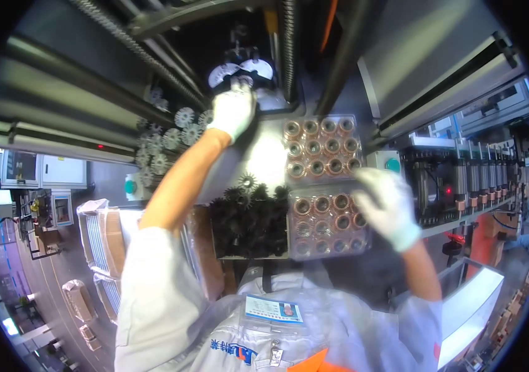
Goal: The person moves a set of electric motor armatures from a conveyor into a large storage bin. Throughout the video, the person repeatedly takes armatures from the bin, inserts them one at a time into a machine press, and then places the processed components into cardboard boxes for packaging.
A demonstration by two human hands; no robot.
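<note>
My left hand [233, 111], in a white glove, reaches to the machine's fixture with two white rounded plates [256, 67]. Its fingers are bent together at a small round piece there, whose kind I cannot make out. My right hand [390, 209], also gloved and slightly blurred, hovers at the right edge of two clear plastic trays, thumb and fingers apart, with nothing visible between them. Copper-wound ring parts fill the far tray [322, 180]. The near tray [329, 253] has such rings in its upper rows and pockets with no rings visible toward the front.
A box of dark toothed parts [250, 226] stands before me. Pale toothed wheels [171, 138] are heaped left of the fixture. Green push buttons sit on the left [130, 186] and right [392, 164]. Metal bars frame the machine; a rack of copper-ended cylinders [475, 180] stands right.
</note>
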